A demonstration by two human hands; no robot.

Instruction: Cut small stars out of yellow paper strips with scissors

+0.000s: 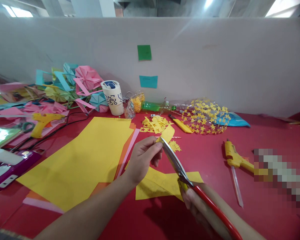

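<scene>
My left hand (146, 155) pinches a small strip of yellow paper (168, 133) between thumb and fingers. In my right hand (200, 200) is a pair of red-handled scissors (176, 160), its blade tips meeting the paper right at my left fingertips. Below both hands lie yellow paper pieces (152, 188) with faint marks on them. Just beyond the strip are a pile of yellow paper scraps (155, 124) with star-shaped holes and a little heap of cut yellow stars (174, 146).
Large yellow sheets (90, 150) lie at left over orange and pink paper. Glue guns (236, 158) (41, 125) rest on both sides. A white cup (113, 98), a yellow box cutter (182, 125), a star-covered clear wrap (205, 116) and paper lanterns (88, 76) stand near the wall.
</scene>
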